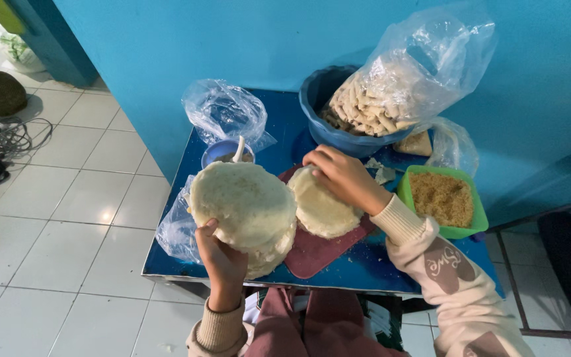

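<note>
Holding a stack of round white wrappers (242,205) tilted up off the table edge, left hand (223,261) gripping from below, thumb pressed on the near rim, fingers hidden behind. Resting flat on a dark red cutting board (315,254): a single white wrapper (322,208), right hand (342,175) laid on its far edge, fingertips curled down and pinching the rim. Just beyond, on the blue table (365,268): small bowl with spoon (226,152), blue basin (338,132) with a clear bag of rolled pieces (384,99), green tray of brown crumbs (442,197) right of the board.
</note>
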